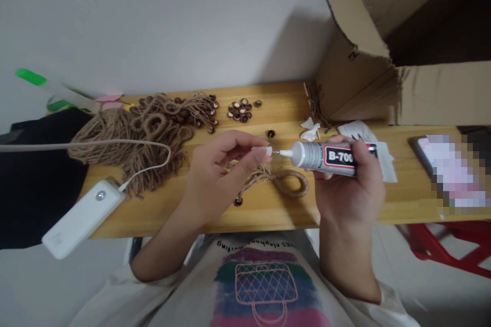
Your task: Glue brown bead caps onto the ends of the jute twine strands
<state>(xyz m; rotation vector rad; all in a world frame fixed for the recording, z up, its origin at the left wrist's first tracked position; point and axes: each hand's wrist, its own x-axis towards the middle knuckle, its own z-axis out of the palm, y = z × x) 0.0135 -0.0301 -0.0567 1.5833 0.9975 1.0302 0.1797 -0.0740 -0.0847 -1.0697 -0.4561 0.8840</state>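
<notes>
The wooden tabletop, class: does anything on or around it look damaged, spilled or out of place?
The cardboard box at right looks worn: one flap sticks up with a rough edge. Crumpled white scraps lie beyond the grey tube, like litter. No spill shows.

The tube (320,156) looks smooth, the cord loop (294,193) rough, the tabletop (155,216) wooden.

tube (313,155): silver | label (339,157): black, red-edged | cap (267,150): white | cord (295,193): tan

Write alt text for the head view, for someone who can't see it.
A person's right hand grips a tube while the left hand pinches a small white cap near its nozzle, above a wooden table. Brown cord lies at left; a cardboard box stands at upper right.
</notes>
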